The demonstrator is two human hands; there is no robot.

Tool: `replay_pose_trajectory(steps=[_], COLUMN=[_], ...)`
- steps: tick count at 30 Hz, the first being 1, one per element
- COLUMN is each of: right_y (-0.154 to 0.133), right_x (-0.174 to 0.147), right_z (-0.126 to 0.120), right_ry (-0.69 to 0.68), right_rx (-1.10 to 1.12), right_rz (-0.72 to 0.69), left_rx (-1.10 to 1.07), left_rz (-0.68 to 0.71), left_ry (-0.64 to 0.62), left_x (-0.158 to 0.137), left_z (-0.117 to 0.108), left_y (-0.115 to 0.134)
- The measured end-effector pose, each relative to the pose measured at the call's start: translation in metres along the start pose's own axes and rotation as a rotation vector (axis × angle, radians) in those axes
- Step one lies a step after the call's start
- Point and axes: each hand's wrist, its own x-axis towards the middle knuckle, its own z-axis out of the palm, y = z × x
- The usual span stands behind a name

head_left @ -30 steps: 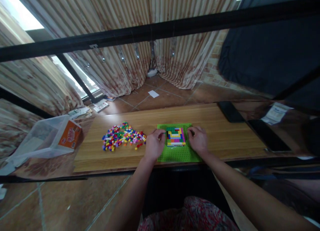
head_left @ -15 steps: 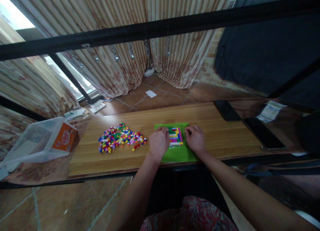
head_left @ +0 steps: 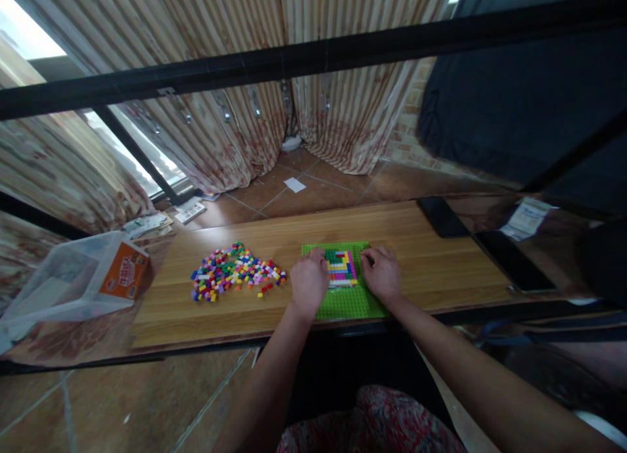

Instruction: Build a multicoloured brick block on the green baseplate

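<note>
Head view: looking down at a wooden bench, just the one camera here.
Green baseplate: lying flat at the bench's near edge, right in front of the person, a hand on either side.
Brick patch: sitting on the baseplate between the hands, kinda colourful: green up top, yellow, white and blue in the middle, pink down the right side. Left part's covered by fingers.
Left hand: over the baseplate's left side, fingers curled down at the patch's left edge. Can't tell if they're pinching a brick.
Right hand: at the baseplate's right side, just beside the patch, thumb and forefinger bent toward each other. Can't tell if anything's in there either.
Loose bricks: messy multicoloured pile on the bench, left of the left hand.
Clear bin: tipped-looking, orange label, past the bench's left end.
Dark slabs: two phone-like things, far right.
</note>
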Motion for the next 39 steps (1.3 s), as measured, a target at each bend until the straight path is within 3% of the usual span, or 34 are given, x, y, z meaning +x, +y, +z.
replay_pose_trajectory(steps=[11, 17, 23, 39], right_y=[0.000, 0.000, 0.000, 0.001], right_x=[0.000, 0.000, 0.000, -0.001], right_z=[-0.001, -0.001, -0.002, -0.001], right_ry=[-0.014, -0.005, -0.007, -0.008], right_rx=[-0.008, -0.004, 0.001, -0.004], right_rz=[-0.003, -0.008, -0.006, -0.016], left_rx=[-0.460, -0.710, -0.866, -0.929], left_rz=[-0.111, -0.149, -0.197, -0.270], left_ry=[0.222, 0.072, -0.025, -0.008], left_x=[0.006, 0.024, 0.025, 0.025], left_z=[0.016, 0.033, 0.037, 0.040], left_y=[-0.025, -0.028, -0.023, -0.018])
